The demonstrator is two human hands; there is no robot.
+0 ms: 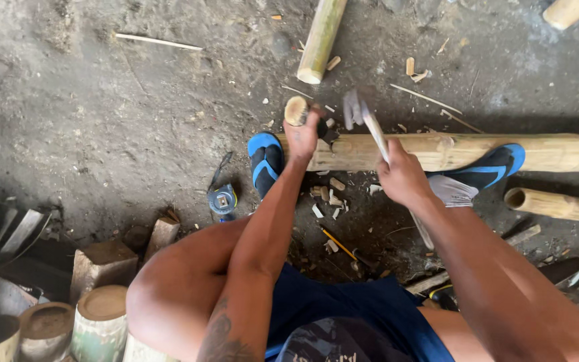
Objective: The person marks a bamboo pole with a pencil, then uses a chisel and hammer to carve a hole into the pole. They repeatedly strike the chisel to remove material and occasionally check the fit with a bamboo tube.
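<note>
Bamboo offcuts [95, 322] stand on end at the far left, short sawn cylinders packed close beside split wood blocks [102, 261]. Just right of them a tape measure [222, 200] lies on the dirt floor [102, 114], near a foot in a blue sandal [265, 161].

Next comes the left hand [301, 136]. Its grip is closed around a short round billet [296, 110], of which mostly the pale cut end shows above the fingers. The billet looks like dense, stiff wood, probably heavy enough for striking and easy to hold at its lower end.

Below that hand the long bamboo pole [557, 153] runs across the floor to the right edge, pinned by both feet. I judge it rigid, hollow and fairly light, with a smooth, slippery skin; the cut end by the left hand looks splintery, so the mid shaft is the safer place to take hold.

The right hand [403, 179] has its grip wrapped around a blade [363, 117], blurred, whose edge sits at the pole's upper side. The other foot [494, 166] rests across the pole just beside this hand.

A pencil [336, 243] lies among chips between the knees. 2 more poles lie at the right, 1 with an open hollow end [557, 204].
</note>
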